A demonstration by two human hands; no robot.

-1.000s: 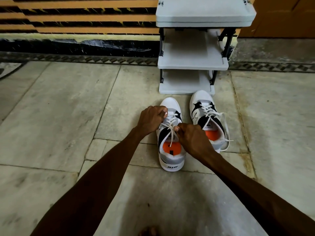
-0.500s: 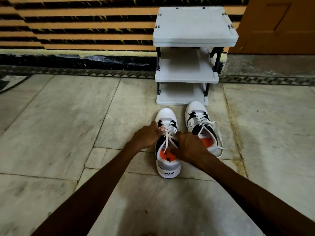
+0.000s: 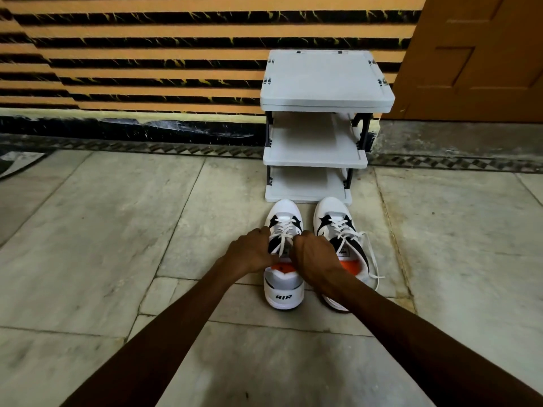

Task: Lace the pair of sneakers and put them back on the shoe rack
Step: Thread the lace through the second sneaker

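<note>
Two white sneakers with black panels and orange insoles stand side by side on the stone floor, toes toward the grey shoe rack (image 3: 326,80). The left sneaker (image 3: 283,292) has "AIR" on its heel. My left hand (image 3: 249,254) and my right hand (image 3: 316,257) both sit over its tongue, fingers pinched on the white lace (image 3: 284,240). The right sneaker (image 3: 332,215) is partly hidden behind my right wrist; its lace ends trail loose down its right side.
The three-shelf rack stands against a wall with orange and black stripes (image 3: 147,54). A brown door (image 3: 482,54) is at the right. Stone floor tiles (image 3: 102,230) stretch to the left and right of the shoes. A mat corner (image 3: 14,164) shows at far left.
The view has tilted up, so the rack and shoes sit lower in frame. Both hands have come closer together over the left sneaker's tongue, still holding its lace.
</note>
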